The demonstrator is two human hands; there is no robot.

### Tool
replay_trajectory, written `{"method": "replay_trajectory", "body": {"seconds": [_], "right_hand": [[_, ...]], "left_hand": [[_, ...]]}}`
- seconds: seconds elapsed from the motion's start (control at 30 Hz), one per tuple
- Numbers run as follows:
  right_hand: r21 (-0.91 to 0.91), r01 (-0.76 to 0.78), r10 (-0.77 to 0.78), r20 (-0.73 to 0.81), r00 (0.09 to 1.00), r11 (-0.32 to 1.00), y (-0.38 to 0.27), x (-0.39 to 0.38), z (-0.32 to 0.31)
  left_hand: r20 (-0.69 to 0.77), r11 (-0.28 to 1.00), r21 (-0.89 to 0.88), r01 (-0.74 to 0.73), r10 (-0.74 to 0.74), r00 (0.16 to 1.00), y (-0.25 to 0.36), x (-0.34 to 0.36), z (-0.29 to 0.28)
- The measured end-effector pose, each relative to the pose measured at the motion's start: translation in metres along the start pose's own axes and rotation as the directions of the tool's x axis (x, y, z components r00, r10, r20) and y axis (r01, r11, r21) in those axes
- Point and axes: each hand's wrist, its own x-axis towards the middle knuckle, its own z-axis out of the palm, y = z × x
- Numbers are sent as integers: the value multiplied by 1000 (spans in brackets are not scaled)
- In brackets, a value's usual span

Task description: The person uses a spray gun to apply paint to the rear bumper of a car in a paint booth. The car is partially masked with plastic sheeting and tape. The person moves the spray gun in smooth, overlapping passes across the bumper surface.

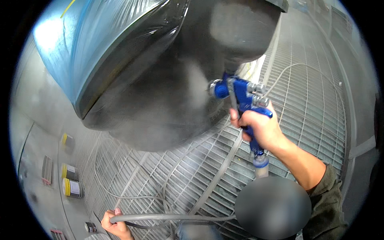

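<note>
My right hand point(262, 124) is closed round the handle of a blue spray gun point(244, 94), with fingers at its trigger. A dark grey paint cup point(246, 30) sits on top of the gun. Its nozzle points left at a dark grey, curved vehicle panel point(160, 104), close to the surface but apart from it. A pale misty patch shows on the panel in front of the nozzle. At the lower left, my left hand point(116, 224) grips a grey air hose point(172, 217), which runs right behind a blurred oval below the gun.
Blue masking film point(96, 36) covers the area left of the panel. Metal floor grating point(304, 100) lies beneath, with a thin loose hose point(132, 197) across it. Several yellow-lidded cans point(73, 188) stand along the left wall. A grey wall point(364, 120) rises at right.
</note>
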Motion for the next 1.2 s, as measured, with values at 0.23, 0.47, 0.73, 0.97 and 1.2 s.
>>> {"method": "replay_trajectory", "body": {"seconds": [0.23, 0.47, 0.73, 0.97, 1.2], "right_hand": [[78, -67, 42, 281, 959, 995, -45, 5, 35], [52, -55, 51, 72, 996, 997, -56, 27, -31], [-43, -58, 53, -114, 992, 997, -66, 58, -104], [102, -112, 105, 66, 992, 989, -109, 58, -83], [199, -230, 139, 388, 911, 953, -139, 64, -67]], "left_hand": [[-86, 997, 0, 82, -82, 993, 30, 11, -17], [-21, 995, 31, 95, -94, 995, 77, 17, -9], [-24, 996, 80, 43, -42, 999, 114, 22, 3], [-101, 985, 97, 146, -136, 986, 115, 27, -10], [-114, 978, 176, 113, -94, 989, 133, 23, -12]]}}
